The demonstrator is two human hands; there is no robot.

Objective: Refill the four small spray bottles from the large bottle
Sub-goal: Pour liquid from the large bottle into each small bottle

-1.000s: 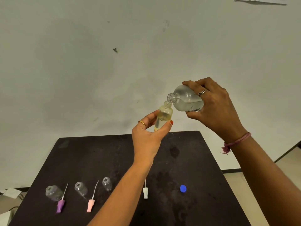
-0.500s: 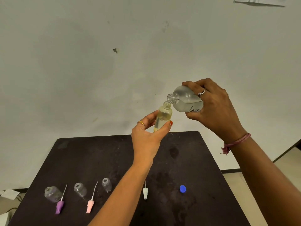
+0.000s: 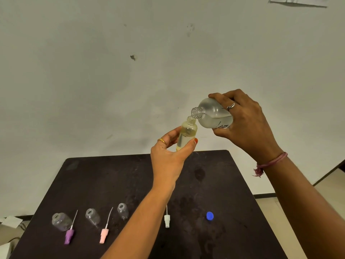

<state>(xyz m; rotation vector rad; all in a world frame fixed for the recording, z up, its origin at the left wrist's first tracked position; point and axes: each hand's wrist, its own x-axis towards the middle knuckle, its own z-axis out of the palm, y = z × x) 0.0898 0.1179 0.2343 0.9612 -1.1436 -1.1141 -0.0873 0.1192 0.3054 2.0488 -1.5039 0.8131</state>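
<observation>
Pouring above the table (image 3: 112, 176)!
Our right hand (image 3: 246, 124) clamps the large bottle (image 3: 212, 116), tipped mouth-down onto the small bottle (image 3: 186, 135) that our left hand (image 3: 168, 156) pinches between thumb and fingers.

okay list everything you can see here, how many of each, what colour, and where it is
large bottle: 1, clear, tilted in right hand, mouth over held bottle
held small bottle: 1, clear with yellowish liquid, in left hand
empty small bottles: 3, clear, table front left
spray tops: 3, purple, pink, white, lying on table
cap: 1, blue, table front right
table: 1, dark
paper: 1, white, wall top right
left hand: 1
right hand: 1
</observation>
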